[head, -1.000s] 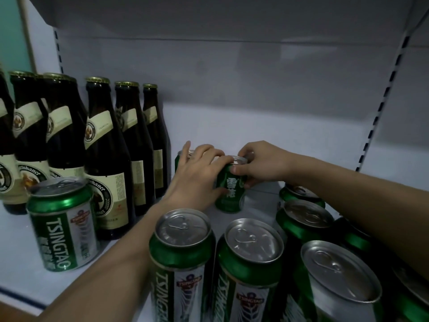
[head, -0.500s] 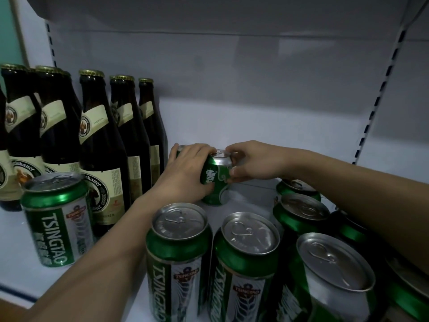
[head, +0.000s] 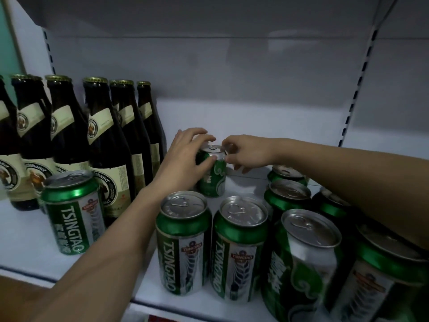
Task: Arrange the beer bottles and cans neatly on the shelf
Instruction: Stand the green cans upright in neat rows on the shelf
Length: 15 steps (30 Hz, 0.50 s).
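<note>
Both hands have shifted on the small green can since a moment ago: the right one has loosened from a full grasp to a fingertip hold at the rim, and the can's silver top now shows between them. On the white shelf (head: 27, 249), dark beer bottles (head: 109, 145) stand in rows at the left, Tsingtao cans (head: 239, 247) crowd the front and right. The green can (head: 212, 177) stands upright behind them, between the hands. The left hand (head: 183, 159) curls round its left side, thumb across the front; the right hand (head: 248, 152) pinches its rim.
</note>
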Tool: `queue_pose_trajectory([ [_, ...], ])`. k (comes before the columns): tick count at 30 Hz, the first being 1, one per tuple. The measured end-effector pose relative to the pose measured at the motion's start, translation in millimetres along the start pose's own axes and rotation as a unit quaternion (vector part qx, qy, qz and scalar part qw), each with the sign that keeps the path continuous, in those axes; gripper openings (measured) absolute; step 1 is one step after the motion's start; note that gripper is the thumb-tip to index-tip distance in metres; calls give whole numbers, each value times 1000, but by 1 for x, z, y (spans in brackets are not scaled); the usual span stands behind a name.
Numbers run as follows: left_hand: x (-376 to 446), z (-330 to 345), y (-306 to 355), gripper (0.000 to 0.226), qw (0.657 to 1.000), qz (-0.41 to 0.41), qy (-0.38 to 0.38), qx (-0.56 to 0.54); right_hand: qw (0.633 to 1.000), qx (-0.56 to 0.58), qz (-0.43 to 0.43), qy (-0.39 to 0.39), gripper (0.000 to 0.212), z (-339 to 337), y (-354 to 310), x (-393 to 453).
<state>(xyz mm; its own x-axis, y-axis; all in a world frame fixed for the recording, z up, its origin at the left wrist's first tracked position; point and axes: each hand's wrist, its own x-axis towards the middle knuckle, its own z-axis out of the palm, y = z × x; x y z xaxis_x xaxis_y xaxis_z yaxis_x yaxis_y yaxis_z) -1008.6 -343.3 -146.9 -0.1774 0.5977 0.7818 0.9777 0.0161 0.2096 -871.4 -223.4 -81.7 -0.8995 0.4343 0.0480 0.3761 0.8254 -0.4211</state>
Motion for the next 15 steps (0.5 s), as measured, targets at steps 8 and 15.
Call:
queue_pose_trajectory([
  [8, 21, -72, 72, 14, 949, -54, -122, -285, 997, 46, -24, 59, 26, -50, -25, -57],
  [15, -12, -101, 122, 30, 904, -5, -284, -318, 988, 131, -41, 72, 15, -61, -14, -160],
])
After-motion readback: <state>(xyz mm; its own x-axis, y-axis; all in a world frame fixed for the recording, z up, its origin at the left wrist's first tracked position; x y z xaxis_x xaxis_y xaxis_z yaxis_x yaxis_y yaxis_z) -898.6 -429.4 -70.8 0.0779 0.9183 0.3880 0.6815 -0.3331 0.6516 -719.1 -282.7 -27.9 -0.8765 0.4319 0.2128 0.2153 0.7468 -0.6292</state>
